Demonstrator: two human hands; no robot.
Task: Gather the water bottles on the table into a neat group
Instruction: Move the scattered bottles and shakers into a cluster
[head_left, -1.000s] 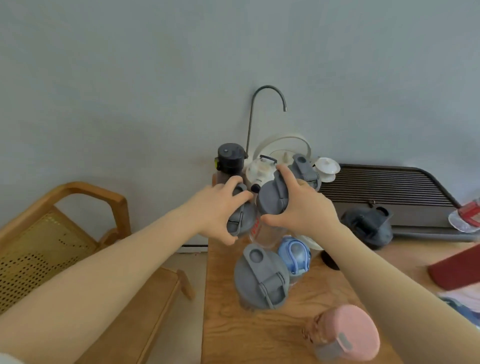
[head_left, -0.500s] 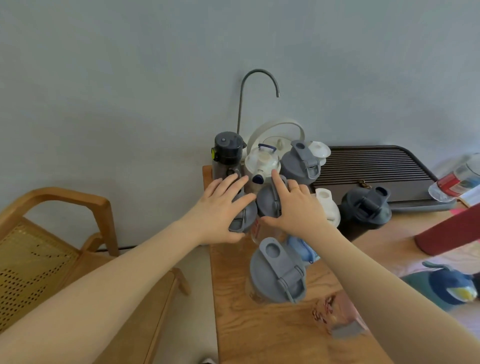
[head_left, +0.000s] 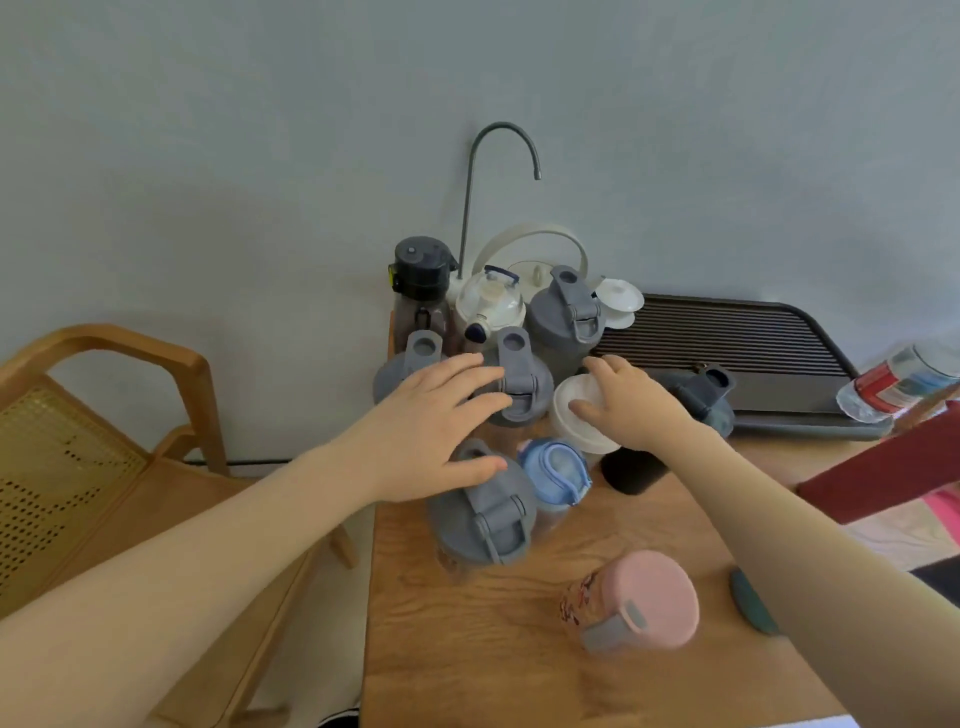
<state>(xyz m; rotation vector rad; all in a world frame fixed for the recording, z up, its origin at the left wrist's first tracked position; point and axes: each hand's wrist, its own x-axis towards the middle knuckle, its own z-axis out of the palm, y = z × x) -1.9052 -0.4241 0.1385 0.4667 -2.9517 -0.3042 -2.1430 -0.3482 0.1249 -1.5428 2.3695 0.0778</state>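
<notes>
Several water bottles stand bunched at the table's far left corner. My left hand (head_left: 439, 423) hovers open over two grey-lidded bottles, one at the back (head_left: 519, 382) and a larger one in front (head_left: 485, 512). My right hand (head_left: 626, 402) rests on the white lid of a dark bottle (head_left: 582, 421), fingers curled around its rim. A small blue-lidded bottle (head_left: 556, 470) stands between the hands. A pink-lidded bottle (head_left: 641, 600) stands apart, nearer to me. A dark grey bottle (head_left: 704, 395) sits to the right of my right hand.
A black-lidded bottle (head_left: 418, 275), a white bottle (head_left: 491, 304) and a grey shaker (head_left: 566, 314) line the wall by a curved tap (head_left: 498, 156). A dark ribbed tray (head_left: 727, 338) lies to the right, a plastic bottle (head_left: 893, 384) beyond it. A wooden chair (head_left: 104, 415) stands left of the table (head_left: 467, 649).
Both hands have left the two grey lids they were touching. My right hand moved right onto the white lid; my left hand drew back toward the front grey bottle.
</notes>
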